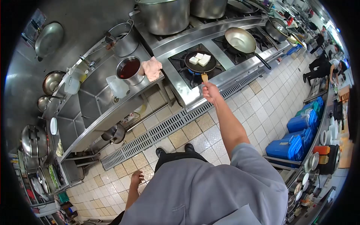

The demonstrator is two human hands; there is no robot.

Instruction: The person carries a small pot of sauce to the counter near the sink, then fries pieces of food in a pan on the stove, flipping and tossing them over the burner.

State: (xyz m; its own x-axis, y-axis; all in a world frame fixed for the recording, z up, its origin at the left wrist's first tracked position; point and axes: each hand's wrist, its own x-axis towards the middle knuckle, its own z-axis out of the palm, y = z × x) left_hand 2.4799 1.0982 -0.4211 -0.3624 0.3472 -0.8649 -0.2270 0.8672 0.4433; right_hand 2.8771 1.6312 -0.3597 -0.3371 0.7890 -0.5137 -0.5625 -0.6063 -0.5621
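My right hand [211, 92] is closed around the short tan handle of a black frying pan [202, 70] on the stove's front burner. Several white blocks [200, 59] that look like tofu lie in the pan, close together. Blue flame [191, 72] shows beneath its left edge. Down by my left side hangs my left hand [137, 179], its fingers loosely bent and apart, with nothing in it.
A wok [241, 40] rests on the burner to the right. Left of the stove stand a pot of dark red liquid [129, 69], a pinkish cloth [152, 69] and a sink [90, 103]. Large pots [163, 17] line the back. Blue bins [287, 147] and people [330, 67] are right.
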